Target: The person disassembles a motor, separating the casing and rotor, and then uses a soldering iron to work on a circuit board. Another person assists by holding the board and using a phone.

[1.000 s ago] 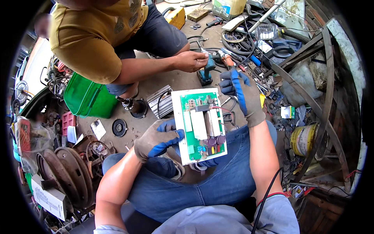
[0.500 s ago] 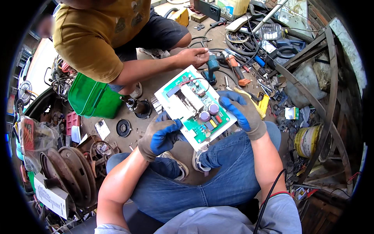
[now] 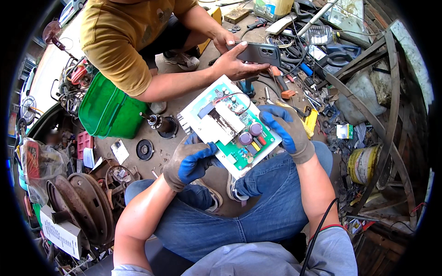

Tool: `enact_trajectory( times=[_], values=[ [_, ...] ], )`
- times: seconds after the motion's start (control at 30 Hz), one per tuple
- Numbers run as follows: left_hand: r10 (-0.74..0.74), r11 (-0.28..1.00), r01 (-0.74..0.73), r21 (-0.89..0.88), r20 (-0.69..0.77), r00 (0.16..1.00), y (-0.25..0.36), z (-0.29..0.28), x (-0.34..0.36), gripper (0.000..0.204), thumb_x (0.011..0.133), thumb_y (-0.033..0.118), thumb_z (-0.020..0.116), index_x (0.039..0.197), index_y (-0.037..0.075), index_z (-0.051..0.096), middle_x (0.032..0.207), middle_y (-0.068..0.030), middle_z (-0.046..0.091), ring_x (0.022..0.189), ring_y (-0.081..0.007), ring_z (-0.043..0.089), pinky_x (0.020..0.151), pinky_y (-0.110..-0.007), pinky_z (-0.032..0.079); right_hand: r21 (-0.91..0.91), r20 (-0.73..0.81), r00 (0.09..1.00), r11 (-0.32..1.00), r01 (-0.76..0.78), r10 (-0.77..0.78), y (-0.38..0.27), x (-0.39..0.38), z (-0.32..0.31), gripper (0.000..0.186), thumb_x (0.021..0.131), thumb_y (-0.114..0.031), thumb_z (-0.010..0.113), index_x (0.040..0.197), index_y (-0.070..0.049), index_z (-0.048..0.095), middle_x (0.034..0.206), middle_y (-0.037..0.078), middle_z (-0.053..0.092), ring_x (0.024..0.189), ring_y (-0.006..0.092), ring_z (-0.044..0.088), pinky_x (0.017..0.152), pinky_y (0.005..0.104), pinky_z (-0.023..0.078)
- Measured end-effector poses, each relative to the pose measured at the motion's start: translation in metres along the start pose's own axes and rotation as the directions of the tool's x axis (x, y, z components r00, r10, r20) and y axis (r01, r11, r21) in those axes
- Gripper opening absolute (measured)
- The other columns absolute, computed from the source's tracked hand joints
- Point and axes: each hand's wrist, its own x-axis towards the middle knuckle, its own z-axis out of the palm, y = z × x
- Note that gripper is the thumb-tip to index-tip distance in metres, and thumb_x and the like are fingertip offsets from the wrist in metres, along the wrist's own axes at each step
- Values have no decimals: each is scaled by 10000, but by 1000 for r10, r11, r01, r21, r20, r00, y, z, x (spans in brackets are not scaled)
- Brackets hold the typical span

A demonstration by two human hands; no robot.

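Holding the circuit board [image 3: 230,126] above my knees.
My left hand [image 3: 191,161] and right hand [image 3: 283,129] are gripping its opposite edges; glove slip risks dropping it onto the motor part [image 3: 161,124] just left.

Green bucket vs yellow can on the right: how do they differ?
The green bucket looks clean and bright, standing beside the co-worker's knee; the yellow can is grimy and rusted, among scrap by the curved metal bands. The bucket appears squarish and larger, the can round. Both stand on the ground, untouched.

Green-white circuit board [image 3: 230,126] — blue-grey gloves [image 3: 191,161]; green bin [image 3: 108,110].
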Motion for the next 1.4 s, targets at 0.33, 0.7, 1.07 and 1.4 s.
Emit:
enact_trajectory(
  times=[0.33, 0.7, 1.07, 1.4],
  values=[
    [-35, 985, 60, -163, 153, 988, -4, -2, -5, 390, 831, 58, 638, 1213, 39, 562, 1083, -58, 650, 988, -187, 635, 862, -352, 516, 14, 34, 999, 1000, 10, -10, -2, -2, -3, 324, 923, -204, 644, 1139, 38, 641, 980, 53, 683, 857, 79, 615, 745, 216, 502],
    [318, 540, -535, 650, 432, 844, -29, -36, -11, 310, 838, 1, 616, 1146, 2, 581, 1058, -93, 642, 963, -184, 632, 884, -313, 501, -246, 187, 925, 896, 369, -330, -2, -3, -6, 311, 913, -213, 645, 1101, 34, 658, 941, 46, 691, 844, 76, 611, 749, 223, 490],
    [203, 594, -388, 705, 335, 920, -18, -16, -10, 371, 839, 12, 625, 1204, -4, 561, 1086, -129, 645, 997, -259, 621, 896, -381, 493, -78, 109, 992, 995, 65, -56, -5, -2, -7, 300, 911, -206, 644, 1078, 42, 664, 921, 56, 695, 824, 81, 619, 732, 223, 493],
    [136, 106, -546, 831, 532, 836, -12, -18, -6, 399, 864, 39, 618, 1249, -11, 532, 1128, -142, 640, 1015, -238, 626, 857, -359, 514, -75, 114, 989, 992, 103, -94, -4, -2, -8, 308, 910, -221, 650, 1071, 41, 667, 924, 58, 697, 825, 82, 619, 736, 225, 490]
  ],
)
